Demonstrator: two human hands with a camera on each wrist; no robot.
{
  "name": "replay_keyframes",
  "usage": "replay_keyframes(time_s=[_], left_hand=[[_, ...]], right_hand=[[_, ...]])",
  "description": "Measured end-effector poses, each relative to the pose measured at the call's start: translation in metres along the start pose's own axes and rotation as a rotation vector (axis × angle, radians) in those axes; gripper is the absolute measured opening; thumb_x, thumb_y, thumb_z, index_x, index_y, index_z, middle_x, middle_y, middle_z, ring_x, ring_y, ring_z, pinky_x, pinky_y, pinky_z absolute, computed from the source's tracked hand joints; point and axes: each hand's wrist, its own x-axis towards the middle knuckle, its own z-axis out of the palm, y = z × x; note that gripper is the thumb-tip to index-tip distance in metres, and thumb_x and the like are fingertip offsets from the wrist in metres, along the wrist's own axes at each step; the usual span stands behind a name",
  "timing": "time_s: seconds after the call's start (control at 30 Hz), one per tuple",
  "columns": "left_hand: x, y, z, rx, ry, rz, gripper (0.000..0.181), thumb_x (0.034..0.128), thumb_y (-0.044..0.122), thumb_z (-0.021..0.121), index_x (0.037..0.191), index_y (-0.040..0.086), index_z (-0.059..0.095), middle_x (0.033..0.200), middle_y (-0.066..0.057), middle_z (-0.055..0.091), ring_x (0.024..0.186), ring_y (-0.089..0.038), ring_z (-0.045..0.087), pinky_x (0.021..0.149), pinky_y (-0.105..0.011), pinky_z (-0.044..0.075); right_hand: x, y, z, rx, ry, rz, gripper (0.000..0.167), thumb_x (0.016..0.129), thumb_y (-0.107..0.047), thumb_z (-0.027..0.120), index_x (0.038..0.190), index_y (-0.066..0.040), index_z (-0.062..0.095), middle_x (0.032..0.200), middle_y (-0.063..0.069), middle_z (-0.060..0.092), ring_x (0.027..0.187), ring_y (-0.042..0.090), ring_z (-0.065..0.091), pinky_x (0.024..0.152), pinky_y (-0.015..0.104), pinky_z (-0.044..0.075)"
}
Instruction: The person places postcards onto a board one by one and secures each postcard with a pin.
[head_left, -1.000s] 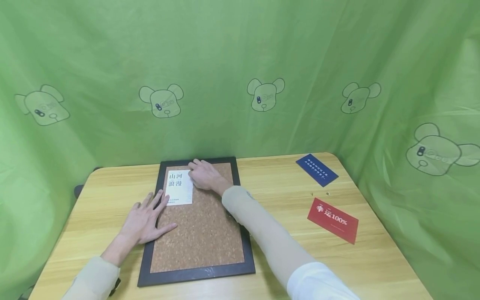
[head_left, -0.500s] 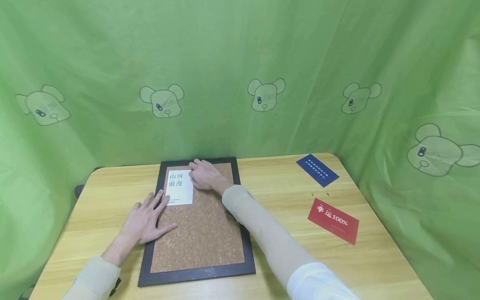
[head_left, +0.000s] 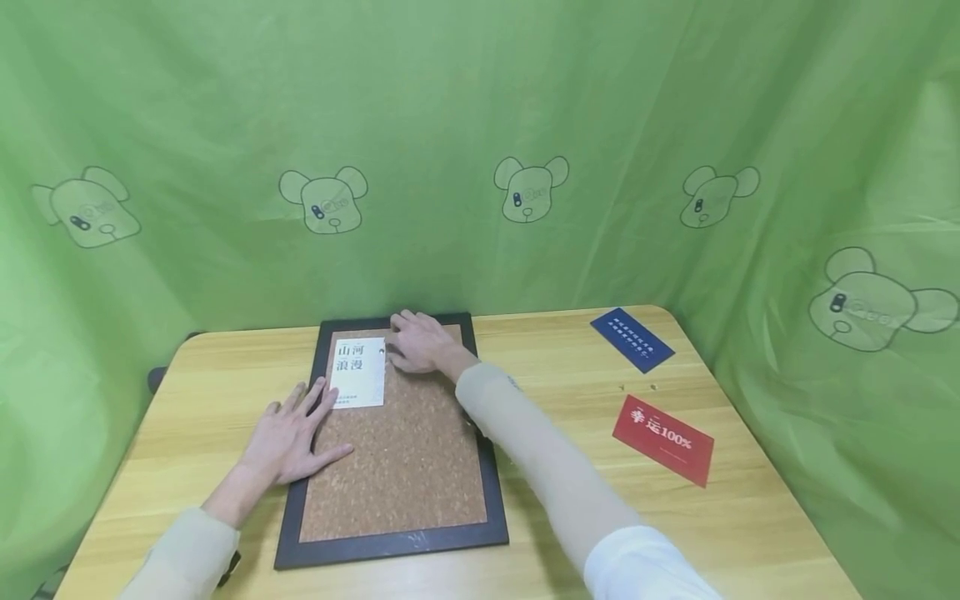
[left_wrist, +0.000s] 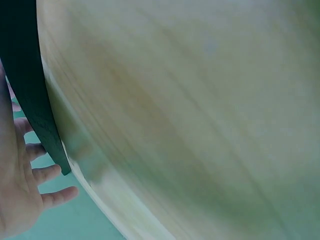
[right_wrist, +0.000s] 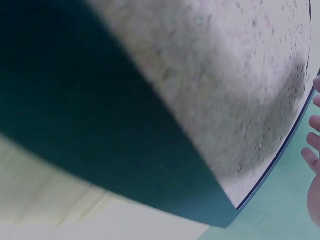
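Resting spread across the left side of the black frame (head_left: 296, 521), my left hand (head_left: 288, 442) reaches to the near left corner of the white card (head_left: 358, 383) and grips nothing; my right hand (head_left: 422, 342) sits just right of the card's far part, loosely bent, thumb and fingers apart, with nothing between them that I can see; the card lies flat on the far left part of the cork board (head_left: 397, 467), a small pin-like spot (head_left: 382, 352) at its right edge; I judge it light and thin, easily creased, so pinch it by an edge; the board, probably heavier and rigid, is best steadied by its frame; the blue card (head_left: 632, 340) and red card (head_left: 666, 442), on the right of the worktop (head_left: 547, 375), should handle much like the white one; two tiny bits (head_left: 653, 387) between them look hard and easily lost, so fingertips suit them best
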Motion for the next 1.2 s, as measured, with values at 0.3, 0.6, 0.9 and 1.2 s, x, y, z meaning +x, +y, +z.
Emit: replay_keyframes(time_s=[0.3, 0.6, 0.9, 1.2], left_hand=[[0.000, 0.000, 0.000, -0.011, -0.008, -0.008, 0.100, 0.0903, 0.079, 0.056, 0.162, 0.011, 0.042, 0.169, -0.020, 0.039, 0.151, -0.049, 0.044, 0.107, -0.067, 0.049], [0.000, 0.000, -0.001, -0.022, -0.016, -0.013, 0.100, 0.0902, 0.079, 0.056, 0.162, 0.011, 0.042, 0.169, -0.020, 0.038, 0.152, -0.049, 0.042, 0.107, -0.067, 0.049], [-0.001, -0.001, 0.001, -0.024, -0.004, -0.007, 0.100, 0.0900, 0.079, 0.056, 0.162, 0.011, 0.042, 0.169, -0.020, 0.039, 0.152, -0.049, 0.043, 0.106, -0.067, 0.050], [-0.001, 0.000, 0.001, -0.030, -0.006, -0.008, 0.100, 0.0898, 0.079, 0.056, 0.162, 0.011, 0.042, 0.169, -0.020, 0.039, 0.152, -0.049, 0.043, 0.105, -0.067, 0.050]], right_hand=[[-0.015, 0.011, -0.004, -0.026, 0.006, -0.001, 0.049, 0.107, -0.060, 0.045, 0.127, -0.024, 0.071, 0.136, 0.004, 0.061, 0.124, 0.021, 0.057, 0.103, 0.037, 0.053], [-0.037, 0.023, -0.008, 0.015, 0.067, 0.020, 0.053, 0.103, -0.066, 0.048, 0.124, -0.023, 0.071, 0.130, 0.003, 0.063, 0.118, 0.022, 0.057, 0.093, 0.036, 0.051], [-0.054, 0.026, -0.013, 0.039, 0.097, 0.048, 0.062, 0.103, -0.065, 0.050, 0.142, -0.018, 0.064, 0.135, 0.008, 0.063, 0.121, 0.026, 0.058, 0.097, 0.040, 0.051], [-0.074, 0.026, -0.012, 0.097, 0.110, 0.073, 0.069, 0.100, -0.065, 0.056, 0.146, -0.014, 0.059, 0.145, 0.015, 0.059, 0.129, 0.032, 0.057, 0.106, 0.048, 0.051]])
